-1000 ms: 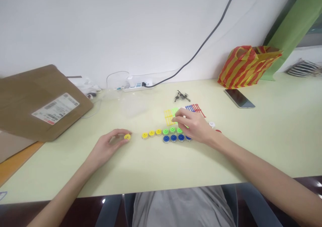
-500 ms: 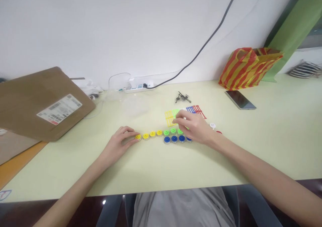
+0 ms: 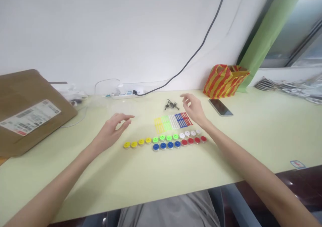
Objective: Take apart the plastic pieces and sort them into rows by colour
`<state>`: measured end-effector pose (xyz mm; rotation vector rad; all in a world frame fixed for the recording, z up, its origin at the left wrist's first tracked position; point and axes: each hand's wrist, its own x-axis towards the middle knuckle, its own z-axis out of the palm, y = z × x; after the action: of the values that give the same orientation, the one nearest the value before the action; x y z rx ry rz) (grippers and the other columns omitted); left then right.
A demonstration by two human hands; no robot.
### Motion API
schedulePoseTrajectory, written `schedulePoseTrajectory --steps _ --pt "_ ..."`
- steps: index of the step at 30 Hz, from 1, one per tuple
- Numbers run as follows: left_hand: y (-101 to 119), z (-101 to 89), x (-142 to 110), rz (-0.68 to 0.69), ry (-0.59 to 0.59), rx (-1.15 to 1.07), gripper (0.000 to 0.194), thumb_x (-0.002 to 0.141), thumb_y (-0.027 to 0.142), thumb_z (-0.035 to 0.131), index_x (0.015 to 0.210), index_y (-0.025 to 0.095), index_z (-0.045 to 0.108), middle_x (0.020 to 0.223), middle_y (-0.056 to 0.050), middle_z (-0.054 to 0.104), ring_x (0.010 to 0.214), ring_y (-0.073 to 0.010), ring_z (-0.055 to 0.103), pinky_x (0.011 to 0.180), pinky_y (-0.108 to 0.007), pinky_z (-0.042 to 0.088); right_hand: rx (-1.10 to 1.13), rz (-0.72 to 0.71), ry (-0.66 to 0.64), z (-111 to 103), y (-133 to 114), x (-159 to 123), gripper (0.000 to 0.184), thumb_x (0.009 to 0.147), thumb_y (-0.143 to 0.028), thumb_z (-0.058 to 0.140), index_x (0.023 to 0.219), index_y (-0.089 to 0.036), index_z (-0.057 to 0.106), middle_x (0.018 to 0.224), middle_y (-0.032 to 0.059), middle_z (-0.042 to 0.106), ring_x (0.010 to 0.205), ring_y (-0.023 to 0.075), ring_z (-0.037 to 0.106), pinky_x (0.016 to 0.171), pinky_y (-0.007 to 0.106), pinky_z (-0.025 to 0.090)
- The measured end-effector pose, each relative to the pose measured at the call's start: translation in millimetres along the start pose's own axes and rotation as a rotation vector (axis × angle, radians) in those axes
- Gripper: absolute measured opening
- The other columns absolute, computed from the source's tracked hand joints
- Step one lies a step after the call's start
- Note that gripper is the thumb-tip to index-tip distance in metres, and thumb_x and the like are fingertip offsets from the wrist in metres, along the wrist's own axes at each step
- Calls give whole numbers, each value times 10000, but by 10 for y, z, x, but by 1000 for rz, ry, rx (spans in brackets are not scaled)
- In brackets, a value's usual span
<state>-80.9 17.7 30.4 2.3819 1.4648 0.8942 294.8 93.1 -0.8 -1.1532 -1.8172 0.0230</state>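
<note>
My left hand is raised above the table with thumb and fingers apart and nothing in it. Just to its right lies a line of small round wheel-like pieces: yellow ones, then green, then white. Blue pieces and red pieces form a second row in front. Behind them lie ladder-like groups of thin plastic bars in yellow, green, white, blue and red. Over the table near the red bars, my right hand hovers, fingers loosely bent and apart, holding nothing visible.
A small black frame-like part lies behind the bars. To the right are a phone and a striped bag. A labelled cardboard box stands left. A power strip with a dark cable is by the wall.
My left hand has left the end yellow piece and lifted back. My right hand has moved off the green pieces, away to the right, uncovering both rows. The view has shifted right.
</note>
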Motion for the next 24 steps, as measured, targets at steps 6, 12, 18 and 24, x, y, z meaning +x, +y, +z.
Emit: schedulePoseTrajectory --steps 6,12,18,24 --pt "61 368 424 59 114 -93 355 1018 410 420 1216 228 653 1060 -52 692 940 -201 618 853 -337 486 -243 235 -426 292 580 343 459 908 -194 609 1359 -122 560 1105 120 684 903 187 640 869 301 472" --pt "-106 416 219 166 111 136 327 1021 349 396 1188 215 643 982 -61 671 963 -242 606 914 -401 444 -308 201 -501 577 616 491 408 956 -179 557 1362 -165 596 1194 138 653 1005 208 613 896 297 432" --pt "-244 333 192 132 196 142 323 1021 302 395 1243 219 615 969 -48 661 918 -223 607 902 -382 456 -377 179 -530 655 608 604 256 928 -98 526 1086 -138 723 1149 164 666 1056 252 597 896 315 416" --pt "-136 357 196 199 242 155 306 1012 248 374 1185 212 623 919 -50 655 906 -226 609 908 -394 464 -420 240 -391 369 632 658 313 910 -64 460 1121 -113 686 1137 176 688 1041 254 607 917 342 432"
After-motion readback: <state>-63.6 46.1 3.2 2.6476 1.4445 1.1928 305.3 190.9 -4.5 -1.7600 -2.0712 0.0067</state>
